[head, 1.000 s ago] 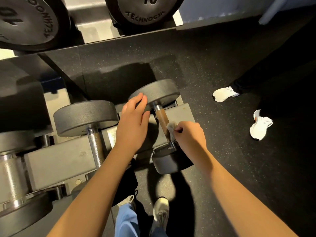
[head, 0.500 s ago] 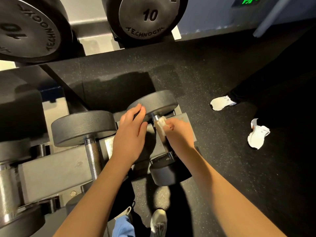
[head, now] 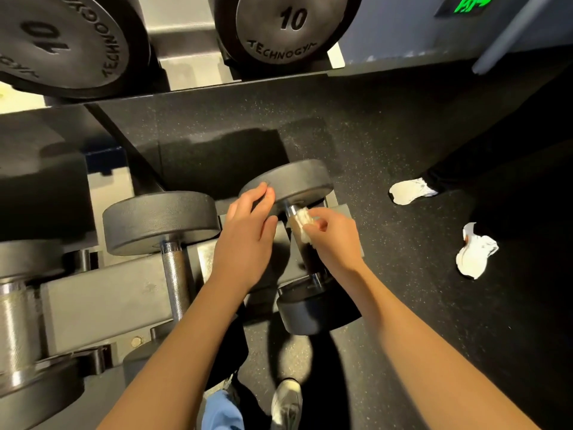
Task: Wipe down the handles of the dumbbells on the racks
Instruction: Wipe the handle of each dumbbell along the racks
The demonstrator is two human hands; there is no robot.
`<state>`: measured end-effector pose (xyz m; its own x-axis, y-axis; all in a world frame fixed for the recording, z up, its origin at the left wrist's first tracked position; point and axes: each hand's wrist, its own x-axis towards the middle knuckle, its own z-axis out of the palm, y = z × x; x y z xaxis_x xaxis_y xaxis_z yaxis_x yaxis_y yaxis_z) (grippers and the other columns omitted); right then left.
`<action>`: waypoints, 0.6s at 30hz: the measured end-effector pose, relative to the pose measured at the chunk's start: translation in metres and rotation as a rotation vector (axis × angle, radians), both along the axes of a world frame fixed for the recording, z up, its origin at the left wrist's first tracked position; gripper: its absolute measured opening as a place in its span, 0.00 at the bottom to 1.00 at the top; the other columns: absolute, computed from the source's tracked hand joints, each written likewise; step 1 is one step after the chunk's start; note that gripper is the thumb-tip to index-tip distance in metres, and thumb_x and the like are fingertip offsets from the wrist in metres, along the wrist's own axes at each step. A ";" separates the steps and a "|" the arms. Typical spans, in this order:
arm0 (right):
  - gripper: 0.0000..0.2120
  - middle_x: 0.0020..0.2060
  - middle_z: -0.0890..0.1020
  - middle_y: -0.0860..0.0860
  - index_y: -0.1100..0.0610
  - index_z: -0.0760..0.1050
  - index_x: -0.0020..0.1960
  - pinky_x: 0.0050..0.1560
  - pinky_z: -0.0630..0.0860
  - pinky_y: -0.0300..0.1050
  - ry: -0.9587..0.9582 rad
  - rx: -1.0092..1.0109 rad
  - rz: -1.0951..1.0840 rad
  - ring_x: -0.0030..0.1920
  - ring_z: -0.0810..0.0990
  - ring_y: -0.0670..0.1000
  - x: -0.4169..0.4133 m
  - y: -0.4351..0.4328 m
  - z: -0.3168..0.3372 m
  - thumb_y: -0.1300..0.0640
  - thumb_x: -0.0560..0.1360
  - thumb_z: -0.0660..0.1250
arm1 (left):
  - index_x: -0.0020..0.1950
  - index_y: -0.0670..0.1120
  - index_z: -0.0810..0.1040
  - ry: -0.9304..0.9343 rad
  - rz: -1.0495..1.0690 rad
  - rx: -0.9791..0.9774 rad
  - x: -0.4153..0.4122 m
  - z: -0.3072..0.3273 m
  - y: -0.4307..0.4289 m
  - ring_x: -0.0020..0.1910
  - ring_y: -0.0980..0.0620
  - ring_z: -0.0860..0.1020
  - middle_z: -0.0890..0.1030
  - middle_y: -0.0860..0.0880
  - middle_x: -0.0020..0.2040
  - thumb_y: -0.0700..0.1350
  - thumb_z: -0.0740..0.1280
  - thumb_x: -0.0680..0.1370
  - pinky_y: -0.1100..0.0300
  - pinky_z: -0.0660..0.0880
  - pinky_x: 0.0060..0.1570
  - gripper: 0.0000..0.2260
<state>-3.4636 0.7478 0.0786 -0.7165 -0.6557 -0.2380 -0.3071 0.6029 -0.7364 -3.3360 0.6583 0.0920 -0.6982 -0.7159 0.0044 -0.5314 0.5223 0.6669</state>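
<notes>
One dumbbell (head: 291,181) lies in the last cradle at the right end of the lower rack (head: 93,299), with its dark handle (head: 308,254) running toward the viewer. A white wipe (head: 301,219) sits on the handle's far end, just under the far head. Just to the left, a second dumbbell (head: 161,221) with a knurled steel handle rests in the next cradle. A larger head marked 10 (head: 285,29) sits on the tier above. Another person's white shoes (head: 409,191) stand well apart on the speckled rubber floor (head: 387,125). The right hand (head: 335,237) pinches the wipe between thumb and curled fingers, against the handle. The left hand (head: 248,231) lies with its fingers nearly straight and together, tips touching the far head's rim, forearm crossing the rack.
</notes>
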 end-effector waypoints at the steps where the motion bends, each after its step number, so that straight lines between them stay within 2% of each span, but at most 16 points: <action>1: 0.06 0.29 0.75 0.46 0.56 0.80 0.45 0.29 0.67 0.34 -0.008 0.011 0.006 0.28 0.73 0.42 -0.001 0.005 -0.002 0.62 0.73 0.64 | 0.76 0.49 0.61 0.001 -0.001 0.000 0.000 0.000 0.000 0.73 0.54 0.58 0.61 0.53 0.75 0.44 0.58 0.82 0.64 0.56 0.65 0.22; 3: 0.04 0.28 0.75 0.44 0.54 0.80 0.42 0.34 0.69 0.41 0.003 0.113 0.036 0.30 0.73 0.43 -0.005 0.016 -0.004 0.58 0.74 0.67 | 0.76 0.49 0.60 -0.003 0.000 0.001 0.000 0.000 0.001 0.73 0.54 0.57 0.61 0.53 0.75 0.45 0.58 0.82 0.63 0.56 0.66 0.22; 6: 0.07 0.31 0.74 0.45 0.55 0.78 0.44 0.39 0.72 0.46 0.036 0.245 0.080 0.35 0.74 0.49 -0.005 0.027 -0.005 0.52 0.75 0.68 | 0.76 0.49 0.60 0.000 0.002 0.003 0.000 -0.002 0.001 0.73 0.54 0.57 0.60 0.53 0.75 0.44 0.58 0.82 0.62 0.55 0.68 0.22; 13: 0.07 0.30 0.73 0.44 0.56 0.79 0.52 0.37 0.69 0.42 0.120 0.078 0.035 0.32 0.73 0.45 -0.004 -0.001 -0.002 0.56 0.75 0.69 | 0.76 0.49 0.60 0.006 -0.007 -0.004 0.001 -0.004 -0.001 0.73 0.53 0.57 0.61 0.52 0.75 0.43 0.59 0.82 0.62 0.56 0.68 0.22; 18: 0.08 0.35 0.78 0.50 0.55 0.78 0.52 0.40 0.74 0.45 0.114 0.108 0.040 0.38 0.78 0.52 0.006 0.008 -0.002 0.58 0.73 0.70 | 0.77 0.49 0.58 0.002 -0.025 -0.009 0.002 -0.004 -0.002 0.74 0.54 0.56 0.60 0.53 0.76 0.43 0.58 0.82 0.64 0.55 0.66 0.23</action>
